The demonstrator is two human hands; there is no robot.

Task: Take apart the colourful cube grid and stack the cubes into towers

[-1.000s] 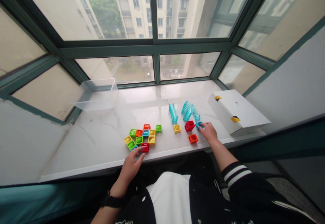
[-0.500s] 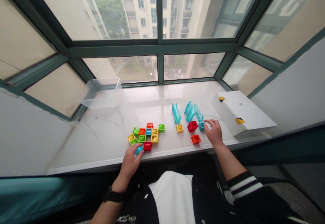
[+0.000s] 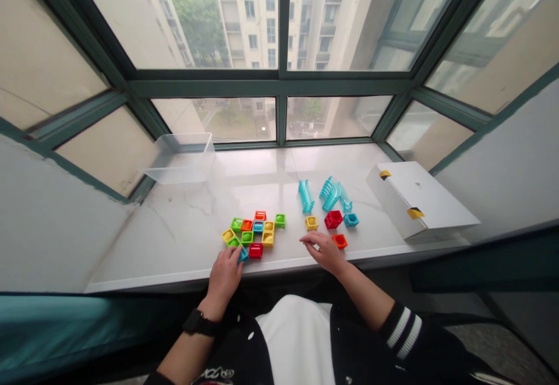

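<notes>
Left hand: the left hand (image 3: 225,280) rests at the front edge of the marble window sill (image 3: 174,228), with a black watch (image 3: 198,324) on its wrist.

Left fingers: the fingers (image 3: 232,258) are drawn narrow and hold a small blue block (image 3: 243,255) against the sill.

Around the left fingers: a red block (image 3: 255,250) sits just beside the blue block, on the side toward the right hand. Just ahead of the fingers lies a tight cluster of green, yellow, orange, blue and red blocks (image 3: 253,230).

Right hand: the right hand (image 3: 324,251) lies palm down near the sill's front edge, below a dark sleeve with a white-striped cuff (image 3: 404,332).

Right fingers: the fingers (image 3: 308,239) are loosely spread and hold nothing.

Around the right fingers: an orange block (image 3: 339,241) sits just beside the fingertips' far side. Ahead of them are a yellow block (image 3: 311,223), a red block (image 3: 333,219) and a blue block (image 3: 350,219).

Farther ahead of the right fingers: turquoise ribbed plastic pieces (image 3: 323,195) stand beyond those blocks.

Well apart from the fingers: a clear plastic bin (image 3: 179,158) sits at the sill's far left, and a white box with yellow tape (image 3: 419,201) lies at its right.
</notes>
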